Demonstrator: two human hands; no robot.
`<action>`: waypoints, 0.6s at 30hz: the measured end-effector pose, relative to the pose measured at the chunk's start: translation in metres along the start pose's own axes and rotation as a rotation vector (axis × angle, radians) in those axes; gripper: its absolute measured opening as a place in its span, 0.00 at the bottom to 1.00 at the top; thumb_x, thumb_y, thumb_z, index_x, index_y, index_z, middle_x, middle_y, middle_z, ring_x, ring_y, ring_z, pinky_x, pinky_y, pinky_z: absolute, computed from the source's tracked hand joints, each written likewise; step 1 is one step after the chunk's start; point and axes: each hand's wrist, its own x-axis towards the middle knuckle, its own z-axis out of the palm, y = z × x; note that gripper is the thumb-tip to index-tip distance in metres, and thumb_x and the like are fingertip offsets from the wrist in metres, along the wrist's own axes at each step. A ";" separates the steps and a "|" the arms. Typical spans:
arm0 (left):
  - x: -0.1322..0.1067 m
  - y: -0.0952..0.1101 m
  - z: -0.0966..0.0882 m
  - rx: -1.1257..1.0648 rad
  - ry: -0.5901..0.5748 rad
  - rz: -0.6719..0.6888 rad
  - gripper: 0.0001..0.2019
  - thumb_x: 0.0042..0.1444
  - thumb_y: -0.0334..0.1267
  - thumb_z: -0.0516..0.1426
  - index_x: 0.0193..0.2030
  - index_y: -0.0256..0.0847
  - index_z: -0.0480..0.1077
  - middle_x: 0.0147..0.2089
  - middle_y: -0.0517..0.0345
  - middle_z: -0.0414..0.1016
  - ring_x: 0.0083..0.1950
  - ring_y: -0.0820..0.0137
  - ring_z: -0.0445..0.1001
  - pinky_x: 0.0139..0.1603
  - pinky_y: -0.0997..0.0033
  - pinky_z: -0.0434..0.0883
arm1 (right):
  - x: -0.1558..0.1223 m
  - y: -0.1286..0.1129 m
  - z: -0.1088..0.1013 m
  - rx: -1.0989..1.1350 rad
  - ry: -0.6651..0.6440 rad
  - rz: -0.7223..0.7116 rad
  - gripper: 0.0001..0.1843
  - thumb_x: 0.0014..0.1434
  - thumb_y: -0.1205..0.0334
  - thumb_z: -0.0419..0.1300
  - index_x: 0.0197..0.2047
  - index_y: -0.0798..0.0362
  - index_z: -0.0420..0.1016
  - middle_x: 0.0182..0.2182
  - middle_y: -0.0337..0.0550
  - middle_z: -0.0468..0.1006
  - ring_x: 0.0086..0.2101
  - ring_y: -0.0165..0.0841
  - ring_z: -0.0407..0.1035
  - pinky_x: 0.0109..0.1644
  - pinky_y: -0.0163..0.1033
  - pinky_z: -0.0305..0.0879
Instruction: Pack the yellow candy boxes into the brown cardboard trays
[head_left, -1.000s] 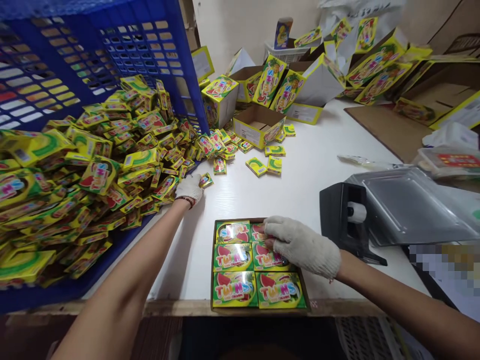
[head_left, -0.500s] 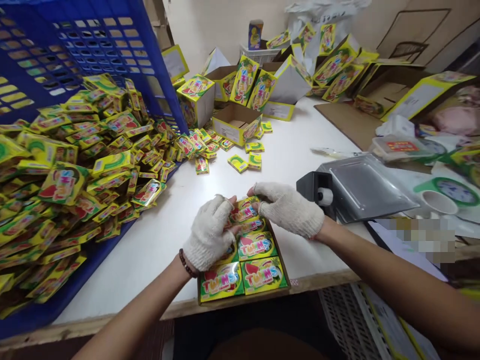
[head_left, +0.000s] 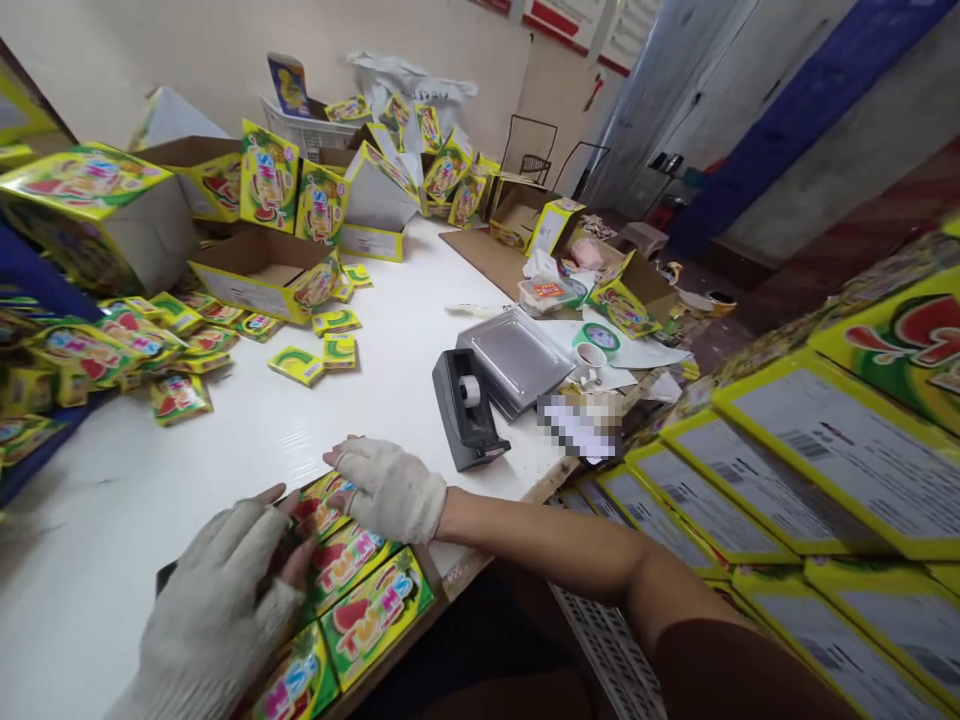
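Observation:
A shallow tray of yellow-green TWINS packs (head_left: 379,610) lies at the table's front edge, the packs side by side in rows with their printed faces up. My left hand (head_left: 225,590), in a white fingerless glove, rests over the packs on the tray's left side; its fingers are stretched with the thumb apart, and it hides the packs beneath. At the far right corner, my right hand (head_left: 390,485), gloved alike, lies with its fingers out along the tray's edge. Its thumb touches the top of a far pack. Both hands look open.
Loose packs (head_left: 180,397) and an open carton (head_left: 262,275) lie at the left. Beyond the tray stand a black tape dispenser (head_left: 465,410), a grey plastic tray (head_left: 517,355) and a white cup (head_left: 590,360). Stacked yellow cartons (head_left: 840,460) fill the right side.
My view has swung to the right, so the tray and both hands appear lower left. The blue crate is mostly out of view. Both hands remain at the packs.

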 end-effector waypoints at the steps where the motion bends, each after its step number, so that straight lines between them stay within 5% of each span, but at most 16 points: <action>1: 0.000 0.000 0.001 -0.004 0.023 0.013 0.12 0.64 0.46 0.49 0.43 0.41 0.66 0.49 0.46 0.70 0.51 0.58 0.70 0.48 0.58 0.70 | -0.003 -0.002 0.003 -0.025 -0.002 0.020 0.27 0.64 0.57 0.57 0.61 0.66 0.66 0.56 0.56 0.73 0.59 0.36 0.63 0.68 0.40 0.53; 6: 0.008 0.002 0.008 -0.003 0.029 0.063 0.14 0.64 0.45 0.48 0.46 0.39 0.67 0.50 0.43 0.71 0.54 0.56 0.70 0.55 0.55 0.68 | -0.011 -0.015 0.003 -0.206 -0.131 0.099 0.34 0.65 0.51 0.54 0.67 0.63 0.57 0.68 0.60 0.53 0.68 0.54 0.42 0.67 0.63 0.49; 9: 0.017 0.010 0.011 0.029 -0.008 0.040 0.18 0.64 0.45 0.47 0.52 0.34 0.66 0.56 0.37 0.69 0.60 0.51 0.67 0.58 0.50 0.66 | -0.016 -0.015 -0.015 -0.114 -0.091 0.105 0.35 0.63 0.51 0.56 0.68 0.59 0.56 0.69 0.62 0.51 0.68 0.54 0.44 0.66 0.62 0.51; 13: 0.023 0.024 0.022 0.120 -0.046 0.180 0.28 0.62 0.48 0.49 0.64 0.33 0.60 0.64 0.37 0.65 0.66 0.45 0.60 0.59 0.43 0.62 | -0.053 0.028 -0.072 0.211 0.460 0.275 0.26 0.62 0.55 0.55 0.61 0.54 0.63 0.54 0.53 0.72 0.54 0.37 0.68 0.60 0.45 0.65; 18: 0.022 0.031 0.039 0.167 -0.045 0.225 0.33 0.57 0.57 0.53 0.60 0.32 0.66 0.61 0.35 0.69 0.63 0.40 0.63 0.59 0.36 0.57 | -0.129 0.141 -0.144 0.527 1.246 1.146 0.14 0.60 0.61 0.54 0.50 0.49 0.66 0.28 0.32 0.70 0.26 0.25 0.68 0.30 0.32 0.69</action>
